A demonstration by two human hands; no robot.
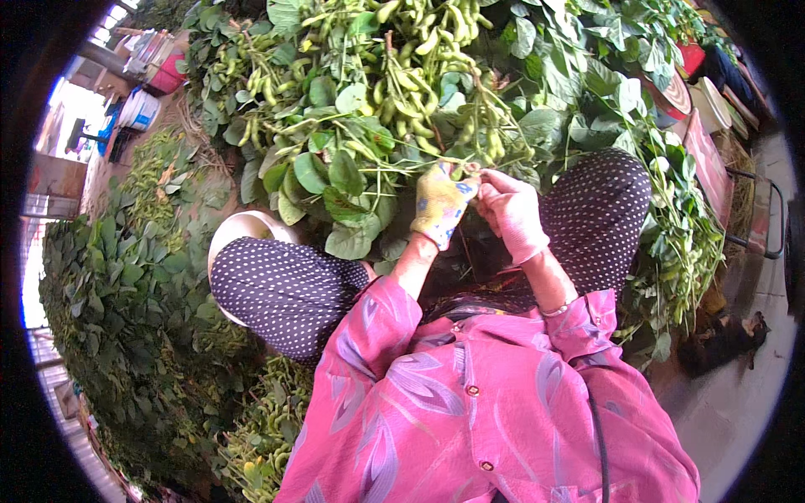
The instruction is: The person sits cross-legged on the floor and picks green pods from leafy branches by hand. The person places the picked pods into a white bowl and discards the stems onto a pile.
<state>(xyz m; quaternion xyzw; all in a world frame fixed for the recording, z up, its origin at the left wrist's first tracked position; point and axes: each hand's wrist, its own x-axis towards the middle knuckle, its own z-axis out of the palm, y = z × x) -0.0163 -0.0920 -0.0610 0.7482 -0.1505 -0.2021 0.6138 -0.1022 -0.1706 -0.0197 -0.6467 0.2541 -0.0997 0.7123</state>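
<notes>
My left hand (440, 204), in a yellow knit glove with blue patches, is closed on the stem end of a soybean plant (347, 173). Its leafy branches spread to the left, with green pods among them. My right hand (510, 217), in a pale pink glove with bare fingertips, meets the left fingertips. Thumb and fingers are pinched together there at a small green pod or stem piece; exactly what they grip is partly hidden. Beyond both hands lies a thick heap of soybean plants with clustered green pods (402, 94).
A white bucket (236, 229) stands by my left knee. More leafy plants (126, 302) are piled at left, and pod-bearing stems (676, 251) lie at right. A dark-furred animal (723, 342) lies on the floor at lower right, near a metal-framed seat (761, 214).
</notes>
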